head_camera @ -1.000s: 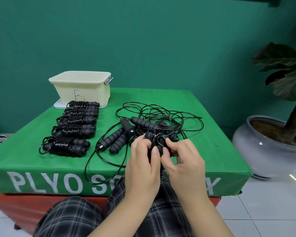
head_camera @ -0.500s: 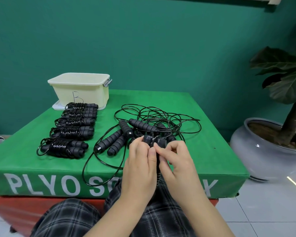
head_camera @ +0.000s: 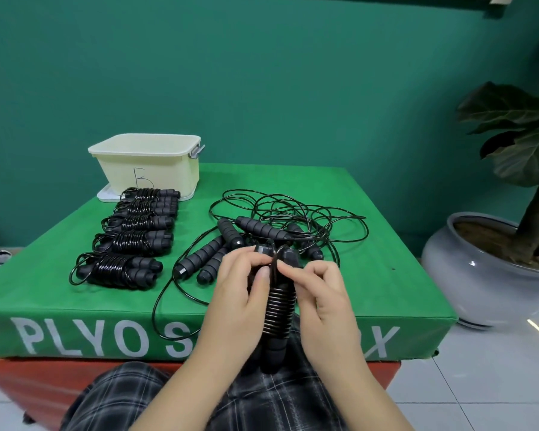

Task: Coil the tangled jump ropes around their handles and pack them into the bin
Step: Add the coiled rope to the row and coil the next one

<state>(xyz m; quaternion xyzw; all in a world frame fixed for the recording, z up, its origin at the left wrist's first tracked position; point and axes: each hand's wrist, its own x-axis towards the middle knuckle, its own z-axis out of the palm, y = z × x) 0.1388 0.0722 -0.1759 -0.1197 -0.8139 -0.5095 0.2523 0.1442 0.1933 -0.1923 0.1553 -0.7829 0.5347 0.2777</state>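
I hold a coiled black jump rope point(head_camera: 277, 309) upright over the front edge of the green box point(head_camera: 386, 275). My left hand point(head_camera: 240, 293) grips its paired handles from the left. My right hand point(head_camera: 318, 293) pinches the rope's loose end near the top of the handles. Behind my hands lies a tangle of black ropes point(head_camera: 293, 216) with several loose foam handles point(head_camera: 199, 259). Several coiled ropes point(head_camera: 131, 244) lie in a row on the left. The cream bin point(head_camera: 147, 166), marked B, stands at the back left.
A grey pot point(head_camera: 479, 275) with a large-leafed plant point(head_camera: 523, 135) stands on the tiled floor to the right. The teal wall closes the back. My plaid trouser legs point(head_camera: 137, 396) show below the box front.
The view has tilted slightly. My hands have parted a little, showing the wound coils between them, and my right fingers now pinch the rope end at the handle tops.
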